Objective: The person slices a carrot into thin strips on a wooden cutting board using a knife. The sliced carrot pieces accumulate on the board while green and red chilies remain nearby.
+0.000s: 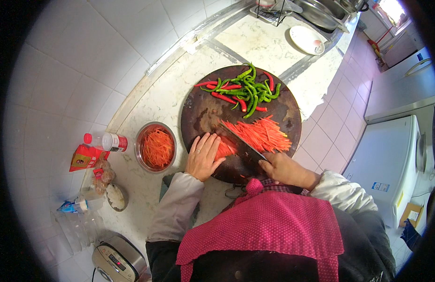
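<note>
On the round wooden chopping board (208, 116), my left hand (203, 157) presses down on a stack of carrot slices (224, 148), fingers close together and a ring on one. My right hand (286, 169) grips the handle of a kitchen cleaver (245, 146), whose blade stands just right of the stack. A heap of carrot shreds (265, 134) lies beyond the blade on its right. Green and red chili peppers (251, 91) are piled on the far part of the board. Left of the board, a metal bowl (137, 148) holds more carrot shreds.
Along the tiled wall at left are a plastic bottle (104, 141), a red packet (84, 158), an oval dish (116, 197) and a rice cooker (118, 259). A white plate (306, 40) lies near the sink (323, 16). A wire rack (274, 16) stands beyond.
</note>
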A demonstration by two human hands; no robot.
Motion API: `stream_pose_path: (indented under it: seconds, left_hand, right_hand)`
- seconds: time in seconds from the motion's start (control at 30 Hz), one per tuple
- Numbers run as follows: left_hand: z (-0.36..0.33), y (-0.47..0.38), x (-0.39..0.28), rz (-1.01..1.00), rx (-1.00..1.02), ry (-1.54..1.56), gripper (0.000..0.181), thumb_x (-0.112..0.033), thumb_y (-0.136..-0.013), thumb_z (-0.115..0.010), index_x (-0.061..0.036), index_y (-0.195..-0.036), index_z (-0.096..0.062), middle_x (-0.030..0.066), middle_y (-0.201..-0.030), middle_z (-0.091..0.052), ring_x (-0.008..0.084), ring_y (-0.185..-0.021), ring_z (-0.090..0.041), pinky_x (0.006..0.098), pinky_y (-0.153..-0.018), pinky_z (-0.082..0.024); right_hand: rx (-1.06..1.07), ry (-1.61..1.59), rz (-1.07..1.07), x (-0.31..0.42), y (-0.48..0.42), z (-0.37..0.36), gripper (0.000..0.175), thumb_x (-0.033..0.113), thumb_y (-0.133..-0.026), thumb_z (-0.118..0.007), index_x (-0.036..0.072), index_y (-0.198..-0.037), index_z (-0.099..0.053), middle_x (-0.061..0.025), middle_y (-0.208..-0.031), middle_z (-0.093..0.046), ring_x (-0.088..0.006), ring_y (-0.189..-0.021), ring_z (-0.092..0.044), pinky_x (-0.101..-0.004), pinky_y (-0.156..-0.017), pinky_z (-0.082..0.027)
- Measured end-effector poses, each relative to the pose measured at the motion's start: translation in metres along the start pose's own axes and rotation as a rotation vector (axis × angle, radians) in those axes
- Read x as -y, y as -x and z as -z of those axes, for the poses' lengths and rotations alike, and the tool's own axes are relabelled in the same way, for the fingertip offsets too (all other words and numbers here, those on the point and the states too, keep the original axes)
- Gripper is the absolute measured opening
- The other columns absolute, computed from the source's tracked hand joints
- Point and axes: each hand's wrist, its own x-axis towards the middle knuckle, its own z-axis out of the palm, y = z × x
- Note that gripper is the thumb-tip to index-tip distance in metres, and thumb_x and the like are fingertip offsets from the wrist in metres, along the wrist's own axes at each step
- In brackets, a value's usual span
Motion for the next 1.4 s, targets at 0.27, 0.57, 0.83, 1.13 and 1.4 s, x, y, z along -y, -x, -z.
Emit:
stream_pose_path:
  seconds: [0.27,0.57,0.83,1.13,1.4]
  left_hand:
    - [-0.003,-0.006,0.0,-0.029,-0.04,0.005,0.06,-0.026,-0.076,-0.076,-0.0006,-0.126,-0.054,0.0157,-0.123,-0.053,0.0335,-0.116,-0.05,0.0494,-0.104,-0.037]
    - [-0.014,-0.014,-0.026,0.133,-0.034,0.032,0.055,-0.022,-0.073,-0.078,-0.0003,-0.119,-0.057,0.0171,-0.122,-0.052,0.0368,-0.115,-0.049,0.0482,-0.1,-0.038]
    - [-0.026,-0.008,-0.041,0.218,-0.053,0.019,0.063,-0.025,-0.075,-0.076,0.0016,-0.126,-0.052,0.019,-0.13,-0.051,0.0371,-0.121,-0.047,0.0513,-0.104,-0.036]
    - [-0.028,0.019,-0.031,0.05,-0.254,0.088,0.062,-0.043,-0.085,-0.068,-0.0116,-0.136,-0.053,0.0206,-0.145,-0.042,0.0393,-0.134,-0.038,0.0565,-0.109,-0.031]
    - [-0.021,0.041,-0.021,0.178,-0.276,0.19,0.071,-0.025,-0.079,-0.077,0.0047,-0.135,-0.046,0.0237,-0.134,-0.051,0.0405,-0.117,-0.053,0.0482,-0.101,-0.043]
  right_hand:
    - [0.0,0.11,-0.006,-0.012,0.0,0.007,0.032,0.028,-0.096,-0.051,0.0,-0.103,-0.064,-0.0266,-0.082,-0.066,-0.0444,-0.078,-0.065,-0.0517,-0.073,-0.053]
    - [-0.078,0.426,0.043,-0.026,-0.006,0.04,0.028,0.03,-0.095,-0.052,0.005,-0.103,-0.063,-0.024,-0.079,-0.066,-0.0436,-0.075,-0.065,-0.0533,-0.069,-0.052]
    - [-0.06,0.378,0.119,-0.019,-0.001,0.049,0.027,0.026,-0.094,-0.055,0.005,-0.107,-0.065,-0.0249,-0.076,-0.065,-0.0434,-0.073,-0.064,-0.0523,-0.068,-0.052]
    - [-0.045,0.329,0.118,-0.005,0.008,0.025,0.031,0.024,-0.093,-0.056,0.006,-0.117,-0.063,-0.0245,-0.079,-0.066,-0.0422,-0.072,-0.065,-0.0502,-0.068,-0.054]
    - [-0.034,0.342,0.124,0.001,0.01,0.018,0.032,0.024,-0.093,-0.056,0.006,-0.118,-0.062,-0.0237,-0.081,-0.067,-0.0414,-0.073,-0.065,-0.0492,-0.069,-0.055]
